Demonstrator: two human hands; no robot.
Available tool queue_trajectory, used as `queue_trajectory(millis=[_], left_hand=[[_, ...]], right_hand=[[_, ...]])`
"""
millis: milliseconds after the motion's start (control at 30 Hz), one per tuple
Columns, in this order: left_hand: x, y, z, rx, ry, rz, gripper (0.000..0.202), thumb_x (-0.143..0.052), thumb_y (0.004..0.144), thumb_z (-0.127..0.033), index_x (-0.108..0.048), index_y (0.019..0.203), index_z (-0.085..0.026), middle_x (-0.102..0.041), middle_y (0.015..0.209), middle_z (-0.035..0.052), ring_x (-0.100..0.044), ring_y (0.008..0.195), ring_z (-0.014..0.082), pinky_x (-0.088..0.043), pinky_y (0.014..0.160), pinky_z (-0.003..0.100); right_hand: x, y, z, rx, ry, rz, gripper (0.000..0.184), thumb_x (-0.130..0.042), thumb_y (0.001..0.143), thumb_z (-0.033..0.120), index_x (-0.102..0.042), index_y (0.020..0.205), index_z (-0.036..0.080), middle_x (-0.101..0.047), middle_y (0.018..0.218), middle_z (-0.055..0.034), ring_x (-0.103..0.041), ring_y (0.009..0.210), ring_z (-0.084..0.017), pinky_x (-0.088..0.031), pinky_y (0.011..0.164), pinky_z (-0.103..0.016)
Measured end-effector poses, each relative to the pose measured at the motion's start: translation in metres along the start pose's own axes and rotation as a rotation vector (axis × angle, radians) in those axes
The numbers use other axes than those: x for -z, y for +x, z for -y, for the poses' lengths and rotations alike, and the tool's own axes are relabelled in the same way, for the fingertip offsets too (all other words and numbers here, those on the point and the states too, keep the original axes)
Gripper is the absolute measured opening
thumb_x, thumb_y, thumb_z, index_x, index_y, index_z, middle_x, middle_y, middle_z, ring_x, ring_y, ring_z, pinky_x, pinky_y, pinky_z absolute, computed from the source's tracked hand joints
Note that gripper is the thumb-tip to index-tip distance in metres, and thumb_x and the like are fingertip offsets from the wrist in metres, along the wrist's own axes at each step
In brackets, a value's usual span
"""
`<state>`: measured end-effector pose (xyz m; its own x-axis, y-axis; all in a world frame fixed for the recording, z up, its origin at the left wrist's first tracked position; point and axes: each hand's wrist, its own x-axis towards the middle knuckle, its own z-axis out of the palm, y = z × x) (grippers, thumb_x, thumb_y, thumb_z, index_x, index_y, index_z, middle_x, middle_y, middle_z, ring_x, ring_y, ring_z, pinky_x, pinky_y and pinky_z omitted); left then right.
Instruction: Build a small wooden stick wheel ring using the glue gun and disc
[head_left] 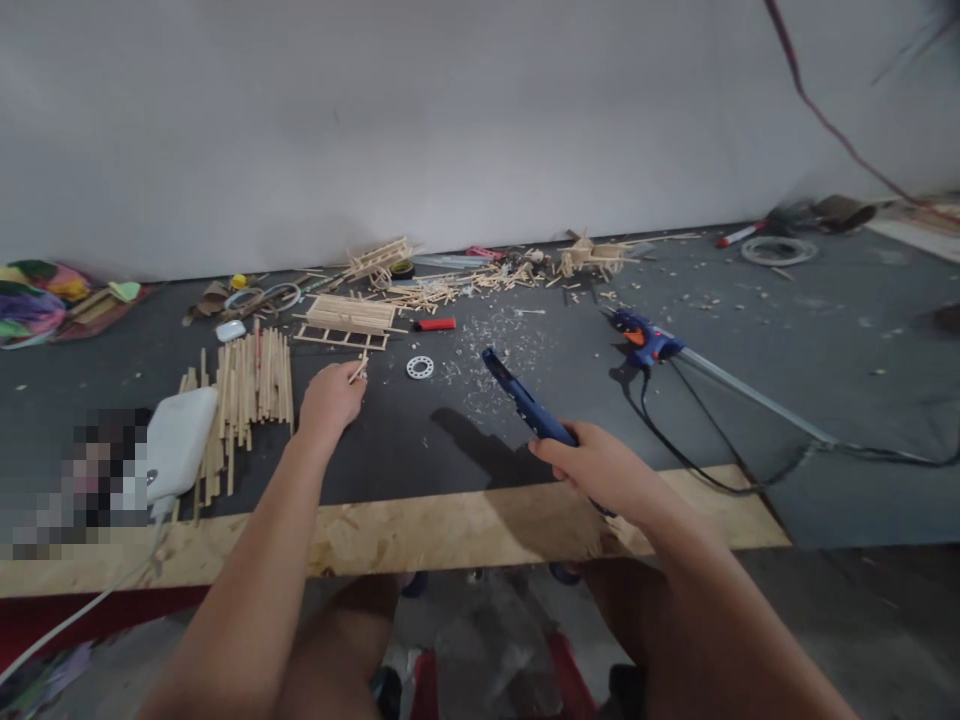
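My left hand (334, 400) is closed, pinching short wooden sticks (359, 367) just in front of a small ladder-like frame of sticks (349, 315). A long blue hand tool (529, 398) is gripped in my right hand (596, 462); its slotted end points up and left over the dark tabletop. Its exact kind I cannot make out. Between the two hands lies a white ring with holes (420, 367), with a red lighter-like piece (436, 324) behind it. A bundle of wooden sticks (255, 380) lies left of my left hand.
A blue glue gun (645, 337) with a trailing cable lies at the right. Beside the stick bundle is a white power bank (178, 440). Loose sticks (450, 288) and stick models (589, 255) line the wall. Scraps litter the middle; a wooden edge (450, 528) runs along the front.
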<state>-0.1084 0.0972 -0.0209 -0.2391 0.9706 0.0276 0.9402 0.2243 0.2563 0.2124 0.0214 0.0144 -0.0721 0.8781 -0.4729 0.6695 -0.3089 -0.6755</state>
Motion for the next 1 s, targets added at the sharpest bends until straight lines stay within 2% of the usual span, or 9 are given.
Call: queue_trajectory(millis=[167, 367, 500, 667, 767, 867, 1000], left_hand=[[0.0, 0.006, 0.0, -0.022, 0.063, 0.028, 0.037, -0.044, 0.084, -0.03, -0.07, 0.108, -0.02, -0.067, 0.114, 0.0129, -0.062, 0.101, 0.0299, -0.045, 0.082, 0.035], [0.01, 0.002, -0.012, -0.033, 0.115, 0.03, 0.036, -0.039, 0.088, -0.035, -0.069, 0.099, -0.018, -0.069, 0.106, 0.0149, -0.062, 0.1, 0.0315, -0.044, 0.079, 0.035], [0.015, -0.005, -0.035, -0.117, 0.092, 0.076, 0.028, -0.042, 0.088, -0.032, -0.067, 0.092, -0.018, -0.071, 0.098, 0.0119, -0.063, 0.096, 0.027, -0.043, 0.077, 0.031], [0.011, -0.019, -0.066, -0.299, 0.045, 0.233, 0.023, -0.045, 0.087, -0.031, -0.066, 0.084, -0.021, -0.071, 0.089, 0.0073, -0.064, 0.086, 0.0221, -0.042, 0.071, 0.028], [0.007, -0.021, -0.077, -0.335, 0.032, 0.29, 0.015, -0.053, 0.082, -0.026, -0.067, 0.085, -0.023, -0.072, 0.091, 0.0065, -0.064, 0.084, 0.0216, -0.042, 0.07, 0.028], [0.006, -0.015, -0.092, -0.332, 0.015, 0.291, 0.016, -0.06, 0.078, -0.031, -0.068, 0.09, -0.022, -0.072, 0.091, 0.0075, -0.064, 0.083, 0.0232, -0.042, 0.068, 0.029], [-0.003, -0.002, -0.13, -0.378, -0.037, 0.243, 0.025, -0.054, 0.083, -0.036, -0.067, 0.098, -0.022, -0.071, 0.099, 0.0082, -0.064, 0.089, 0.0232, -0.043, 0.073, 0.03]], right_hand=[[0.01, 0.003, -0.005, -0.019, 0.09, -0.042, 0.026, -0.054, 0.078, 0.043, -0.053, 0.068, 0.019, -0.056, 0.058, 0.0006, -0.05, 0.05, -0.011, -0.034, 0.045, -0.024], [0.018, 0.005, -0.009, -0.001, 0.238, -0.102, 0.025, -0.055, 0.077, 0.041, -0.051, 0.066, 0.02, -0.053, 0.056, 0.002, -0.05, 0.051, -0.011, -0.036, 0.049, -0.024], [0.025, 0.002, -0.006, 0.006, 0.231, -0.14, 0.025, -0.054, 0.077, 0.041, -0.049, 0.063, 0.021, -0.051, 0.053, 0.0027, -0.048, 0.05, -0.012, -0.035, 0.051, -0.025], [0.028, 0.0, -0.005, 0.002, 0.206, -0.147, 0.027, -0.052, 0.077, 0.042, -0.048, 0.06, 0.021, -0.049, 0.05, 0.0029, -0.046, 0.048, -0.012, -0.031, 0.048, -0.026], [0.03, 0.0, -0.006, -0.001, 0.244, -0.137, 0.027, -0.054, 0.076, 0.042, -0.048, 0.061, 0.021, -0.05, 0.051, 0.0029, -0.047, 0.049, -0.012, -0.032, 0.048, -0.025], [0.033, 0.0, -0.007, -0.004, 0.298, -0.134, 0.025, -0.055, 0.076, 0.041, -0.049, 0.063, 0.021, -0.051, 0.052, 0.0028, -0.048, 0.05, -0.012, -0.033, 0.049, -0.025], [0.039, 0.0, -0.007, 0.005, 0.305, -0.134, 0.025, -0.053, 0.076, 0.041, -0.048, 0.063, 0.021, -0.049, 0.051, 0.0031, -0.045, 0.049, -0.012, -0.032, 0.048, -0.024]])
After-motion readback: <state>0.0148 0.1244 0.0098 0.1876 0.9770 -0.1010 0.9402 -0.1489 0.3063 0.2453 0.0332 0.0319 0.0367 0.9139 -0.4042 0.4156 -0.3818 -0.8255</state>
